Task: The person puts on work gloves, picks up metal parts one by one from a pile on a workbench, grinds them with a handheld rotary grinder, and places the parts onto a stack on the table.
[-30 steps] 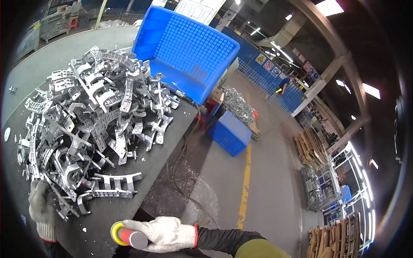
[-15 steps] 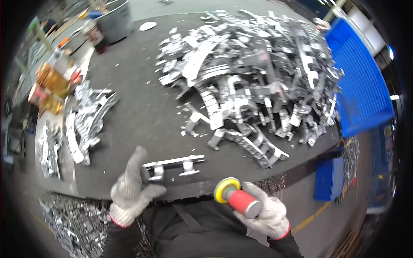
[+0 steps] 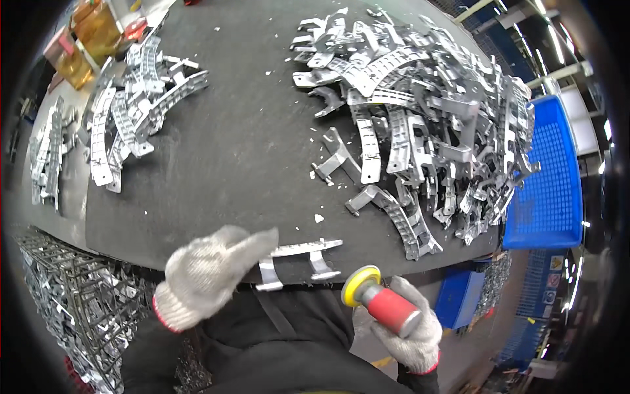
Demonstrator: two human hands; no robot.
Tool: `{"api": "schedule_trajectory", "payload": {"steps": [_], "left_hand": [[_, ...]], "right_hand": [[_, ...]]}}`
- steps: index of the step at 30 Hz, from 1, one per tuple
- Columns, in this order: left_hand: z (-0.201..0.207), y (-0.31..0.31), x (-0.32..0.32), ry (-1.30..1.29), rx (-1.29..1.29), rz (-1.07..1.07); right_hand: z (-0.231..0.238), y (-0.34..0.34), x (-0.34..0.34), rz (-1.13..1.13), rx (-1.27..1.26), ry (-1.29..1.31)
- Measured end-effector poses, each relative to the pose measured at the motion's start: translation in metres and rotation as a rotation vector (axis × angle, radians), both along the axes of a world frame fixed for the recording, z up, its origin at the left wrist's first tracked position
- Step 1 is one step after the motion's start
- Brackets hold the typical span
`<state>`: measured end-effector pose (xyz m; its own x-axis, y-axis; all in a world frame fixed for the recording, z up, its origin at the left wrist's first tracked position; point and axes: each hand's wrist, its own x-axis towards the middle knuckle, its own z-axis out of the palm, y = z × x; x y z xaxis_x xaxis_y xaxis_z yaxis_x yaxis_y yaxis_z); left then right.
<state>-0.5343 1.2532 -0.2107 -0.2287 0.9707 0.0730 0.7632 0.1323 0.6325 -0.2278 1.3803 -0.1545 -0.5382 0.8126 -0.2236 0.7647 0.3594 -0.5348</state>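
Note:
My left hand [image 3: 209, 274], in a white knitted glove, is at the table's front edge with its fingers stretched out and blurred. Its fingertips reach the left end of a silvery metal bracket [image 3: 305, 249], hiding that end; whether they touch it I cannot tell. The bracket lies at the edge, its two short legs toward me. To the right, my gloved right hand [image 3: 415, 331] is wrapped round a small power sander [image 3: 392, 311] with a red body and a round yellow pad. The pad faces up and left, apart from the bracket.
A big heap of metal brackets [image 3: 420, 111] covers the table's right side; a smaller pile [image 3: 134, 108] lies at left. Beyond the right edge stands a blue plastic basket [image 3: 546, 171]. Amber bottles [image 3: 95, 29] stand far left. Below left, a wire cage [image 3: 98, 308] holds more metal parts.
The view has turned, moving the table's contents in the picture. My left hand has swung its fingers from pointing away to pointing right, over the bracket's left end. My right hand still holds the sander.

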Motion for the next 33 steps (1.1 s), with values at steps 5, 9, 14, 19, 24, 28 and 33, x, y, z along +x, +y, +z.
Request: {"api": "schedule_trajectory", "payload": {"steps": [5,9,14,19,24,28,33], "left_hand": [[-0.009,-0.042,0.031,-0.941,-0.205,0.289],[-0.003,-0.038,0.034,-1.198,-0.666,0.499],[-0.011,-0.046,0.041,-1.308,-0.519,0.603],[-0.018,-0.046,0.046,-1.270,-0.420,0.607],[-0.020,-0.046,0.042,-1.367,-0.447,0.635],[-0.017,-0.048,0.043,-1.406,-0.419,0.655],[-0.012,-0.037,0.042,-1.435,-0.488,0.653]], "right_hand": [[0.023,-0.003,0.018,0.188,0.147,-0.134],[0.038,-0.007,-0.011,0.070,-0.203,-0.107],[0.033,0.016,-0.074,0.522,-0.147,-0.389],[0.021,0.021,-0.101,0.727,0.083,-0.056],[0.025,0.008,-0.089,0.658,-0.013,-0.226],[0.021,-0.002,-0.068,0.636,0.003,-0.210],[0.027,-0.001,-0.064,0.631,-0.044,-0.183]]}}
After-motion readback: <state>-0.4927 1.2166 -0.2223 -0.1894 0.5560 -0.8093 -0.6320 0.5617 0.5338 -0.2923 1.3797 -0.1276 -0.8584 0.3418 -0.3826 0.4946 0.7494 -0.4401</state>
